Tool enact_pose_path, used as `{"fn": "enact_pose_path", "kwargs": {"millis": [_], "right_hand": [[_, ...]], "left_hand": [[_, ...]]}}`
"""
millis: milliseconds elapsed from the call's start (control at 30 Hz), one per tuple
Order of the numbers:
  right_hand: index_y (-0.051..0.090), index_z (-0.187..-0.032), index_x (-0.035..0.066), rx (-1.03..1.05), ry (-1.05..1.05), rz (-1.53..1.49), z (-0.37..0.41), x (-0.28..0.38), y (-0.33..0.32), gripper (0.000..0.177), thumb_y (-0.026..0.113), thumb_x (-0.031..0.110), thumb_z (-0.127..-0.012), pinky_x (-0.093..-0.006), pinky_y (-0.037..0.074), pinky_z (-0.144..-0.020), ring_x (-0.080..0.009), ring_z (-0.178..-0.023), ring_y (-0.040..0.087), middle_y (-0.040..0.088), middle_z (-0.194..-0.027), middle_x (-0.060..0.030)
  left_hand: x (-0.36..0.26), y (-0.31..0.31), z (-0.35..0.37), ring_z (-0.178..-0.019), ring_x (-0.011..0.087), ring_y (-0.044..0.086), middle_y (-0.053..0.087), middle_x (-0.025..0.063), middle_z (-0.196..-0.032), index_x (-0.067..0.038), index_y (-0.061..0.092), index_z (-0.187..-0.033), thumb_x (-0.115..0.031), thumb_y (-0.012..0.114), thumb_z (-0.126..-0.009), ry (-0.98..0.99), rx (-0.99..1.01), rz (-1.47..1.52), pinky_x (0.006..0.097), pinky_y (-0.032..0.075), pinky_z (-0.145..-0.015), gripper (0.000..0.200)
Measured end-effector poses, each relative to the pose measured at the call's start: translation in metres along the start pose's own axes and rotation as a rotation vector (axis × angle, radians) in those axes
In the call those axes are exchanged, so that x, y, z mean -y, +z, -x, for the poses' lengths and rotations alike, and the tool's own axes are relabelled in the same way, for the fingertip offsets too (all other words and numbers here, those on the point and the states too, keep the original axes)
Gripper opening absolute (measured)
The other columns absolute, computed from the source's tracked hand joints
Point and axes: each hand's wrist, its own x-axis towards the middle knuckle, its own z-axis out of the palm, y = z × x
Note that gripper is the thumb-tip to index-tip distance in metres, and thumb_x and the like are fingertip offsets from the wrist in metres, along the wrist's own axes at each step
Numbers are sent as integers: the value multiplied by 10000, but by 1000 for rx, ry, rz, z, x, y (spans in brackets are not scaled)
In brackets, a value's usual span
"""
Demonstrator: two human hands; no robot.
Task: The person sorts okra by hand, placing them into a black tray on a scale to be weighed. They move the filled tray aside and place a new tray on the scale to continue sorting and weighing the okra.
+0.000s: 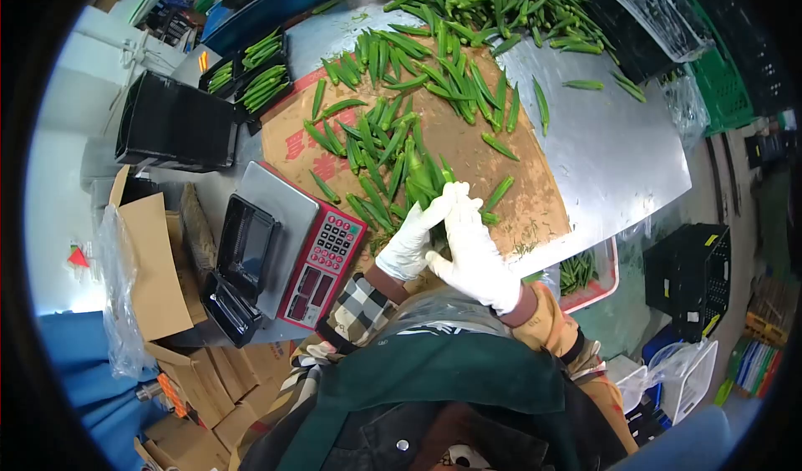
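1. Two gloved hands are hovering close together above the cardboard (530,191); the left hand (407,249) is sitting half curled against okra pods (419,174), its grip hidden, while the right hand (476,255) is resting nearly straight, thumb apart.
2. Loose pods are lying across the cardboard-covered worktop (622,166).
3. Apparently the person is gathering pods; the next move is likely calling for light, aligned handling.
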Motion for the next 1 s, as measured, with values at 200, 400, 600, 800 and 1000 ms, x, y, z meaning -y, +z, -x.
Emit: {"fn": "enact_pose_path", "kwargs": {"millis": [200, 400, 600, 800, 1000], "right_hand": [[285, -1581, 13, -35, 150, -945, 1, -2, -39, 701, 602, 24, -956, -351, 429, -1097, -258, -1383, 490, 470, -1530, -174], [492, -1443, -29, -32, 298, -1128, 10, -22, -21, 456, 566, -29, -994, -325, 485, -1058, -206, -1230, 606, 621, -1355, -163], [576, -1351, -44, 112, 300, -904, 18, -36, 49, 384, 626, -4, -972, -282, 509, -992, -161, -1126, 641, 679, -1233, -110], [664, -1308, 82, 494, -233, -145, 29, -42, 100, 502, 762, 175, -825, -417, 474, -1019, -357, -1195, 591, 658, -1291, -168], [729, -1172, 118, 699, -308, 111, 21, -45, 116, 407, 791, 199, -778, -430, 496, -944, -355, -1142, 586, 671, -1204, -126]], "left_hand": [[-18, -8, 29, -1314, 311, 529, 531, 108, -1424, -79, 369, -1530, -466, 703, -927, 135, 75, 315, 508, 476, -1067, 791], [-32, -19, 58, -1288, 332, 549, 561, 112, -1351, -71, 357, -1528, -439, 722, -915, 164, 155, 458, 521, 495, -1048, 803], [-53, -16, 87, -1259, 348, 572, 568, 131, -1310, -54, 401, -1493, -325, 706, -932, 264, 121, 375, 512, 494, -1061, 694], [-137, -37, 174, -1158, 303, 638, 613, 128, -1238, -28, 424, -1461, -280, 742, -896, 558, -298, -145, 439, 552, -953, 696], [-173, -107, 240, -1160, 251, 641, 649, 149, -1224, 21, 476, -1421, -278, 873, -781, 554, -1104, -1190, 370, 512, -984, 810]]}}
